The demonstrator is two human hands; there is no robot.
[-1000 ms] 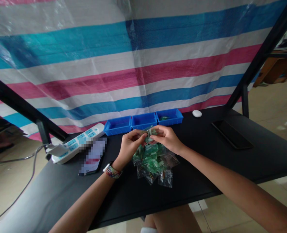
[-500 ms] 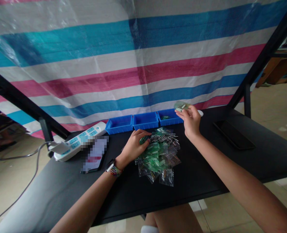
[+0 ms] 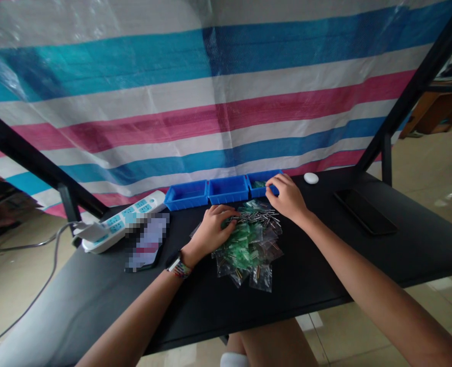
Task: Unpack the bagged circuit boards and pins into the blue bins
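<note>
A heap of small clear and green plastic bags [image 3: 244,250] lies on the black table, with loose thin metal pins [image 3: 262,218] on its far side. My left hand [image 3: 216,227] rests at the heap's left edge, fingers and thumb curved around a small green bag mostly hidden beneath them. In front of the right blue bin [image 3: 254,192] is my right hand [image 3: 287,196], thumb and fingers bent but apart, with nothing visible between them. Green bags [image 3: 259,184] lie inside that bin. The middle blue bin [image 3: 229,196] and left blue bin [image 3: 187,203] stand in line with it.
A white power strip [image 3: 124,221] with a plugged-in cable and a phone [image 3: 149,242] lie at the left. On the right are a white oval object [image 3: 311,178] and a dark phone [image 3: 364,210]. A striped sheet [image 3: 226,112] hangs behind the bins.
My right hand has come down and left from above the right bin; the green bag it held no longer shows in it. My left hand has stayed almost in place.
</note>
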